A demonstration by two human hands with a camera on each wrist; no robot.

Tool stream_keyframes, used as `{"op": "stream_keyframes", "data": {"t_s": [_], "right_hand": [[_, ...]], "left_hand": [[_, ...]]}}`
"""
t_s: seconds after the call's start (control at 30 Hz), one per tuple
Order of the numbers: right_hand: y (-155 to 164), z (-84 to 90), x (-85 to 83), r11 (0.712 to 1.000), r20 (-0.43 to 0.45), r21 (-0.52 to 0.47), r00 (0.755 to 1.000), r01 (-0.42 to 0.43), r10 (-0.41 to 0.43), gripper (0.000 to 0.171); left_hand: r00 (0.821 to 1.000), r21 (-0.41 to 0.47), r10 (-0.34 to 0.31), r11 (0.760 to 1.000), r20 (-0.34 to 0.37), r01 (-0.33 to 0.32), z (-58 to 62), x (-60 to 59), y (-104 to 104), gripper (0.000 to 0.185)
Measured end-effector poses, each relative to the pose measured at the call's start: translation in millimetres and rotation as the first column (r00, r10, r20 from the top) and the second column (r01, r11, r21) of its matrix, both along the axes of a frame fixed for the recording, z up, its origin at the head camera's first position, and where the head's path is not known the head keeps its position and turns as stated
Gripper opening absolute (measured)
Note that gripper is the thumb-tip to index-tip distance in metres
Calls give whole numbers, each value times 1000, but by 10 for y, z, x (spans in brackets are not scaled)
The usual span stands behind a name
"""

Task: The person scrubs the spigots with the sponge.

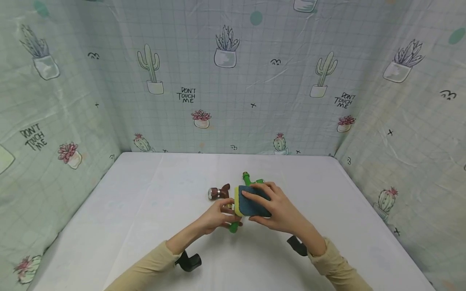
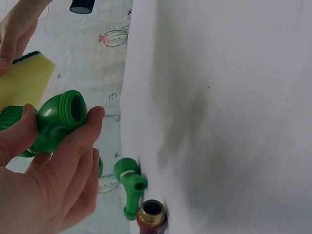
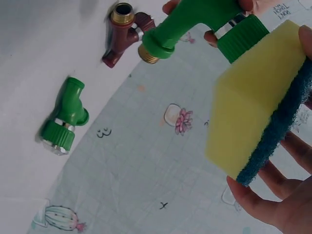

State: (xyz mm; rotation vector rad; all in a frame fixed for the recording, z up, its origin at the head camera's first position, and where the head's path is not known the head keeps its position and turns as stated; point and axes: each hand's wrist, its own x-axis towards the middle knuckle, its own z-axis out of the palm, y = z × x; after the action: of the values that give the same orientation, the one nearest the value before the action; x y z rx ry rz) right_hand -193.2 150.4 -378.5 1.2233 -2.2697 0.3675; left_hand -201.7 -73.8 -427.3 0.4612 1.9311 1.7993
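Observation:
My left hand (image 1: 221, 213) grips a green plastic pipe fitting (image 1: 234, 227) just above the white table; its threaded open end (image 2: 70, 109) sticks out past my thumb and fingers. My right hand (image 1: 271, 204) holds a yellow sponge with a dark blue scouring face (image 1: 252, 201) and presses it against that fitting (image 3: 195, 22). The sponge's yellow side (image 3: 253, 107) faces the fitting, with my fingers (image 3: 273, 195) curled under the blue side. A brown fitting with a brass end (image 1: 218, 192) lies just left of the hands. A second green fitting (image 1: 249, 178) lies behind them.
The white table (image 1: 145, 210) is walled on three sides by pale cactus-print cloth (image 1: 233, 81). Black wrist-camera mounts (image 1: 189, 262) (image 1: 296, 244) hang under my forearms. The loose brown (image 3: 124, 34) and green (image 3: 66, 119) fittings lie close together.

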Motion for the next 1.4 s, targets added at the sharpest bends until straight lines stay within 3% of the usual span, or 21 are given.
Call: {"op": "stream_keyframes", "data": {"t_s": [0.23, 0.4, 0.8, 1.03, 1.4], "right_hand": [[-9, 22, -74, 1000, 36, -2, 999, 9, -9, 67], [29, 37, -123, 999, 75, 2, 996, 36, -37, 64], [-4, 50, -182, 1000, 44, 13, 999, -2, 1, 64], [-90, 68, -189, 999, 65, 5, 997, -36, 36, 60], [-53, 29, -176, 999, 80, -15, 996, -40, 41, 59]], "left_hand": [[1000, -60, 10, 998, -18, -11, 8, -50, -36, 49], [1000, -48, 12, 999, -10, -12, 19, -90, -84, 49], [999, -47, 45, 998, 9, -45, 2, -141, -98, 49], [997, -65, 71, 995, -14, -71, 7, -158, -83, 45], [998, -79, 52, 995, -16, -53, 17, -141, -108, 46]]}}
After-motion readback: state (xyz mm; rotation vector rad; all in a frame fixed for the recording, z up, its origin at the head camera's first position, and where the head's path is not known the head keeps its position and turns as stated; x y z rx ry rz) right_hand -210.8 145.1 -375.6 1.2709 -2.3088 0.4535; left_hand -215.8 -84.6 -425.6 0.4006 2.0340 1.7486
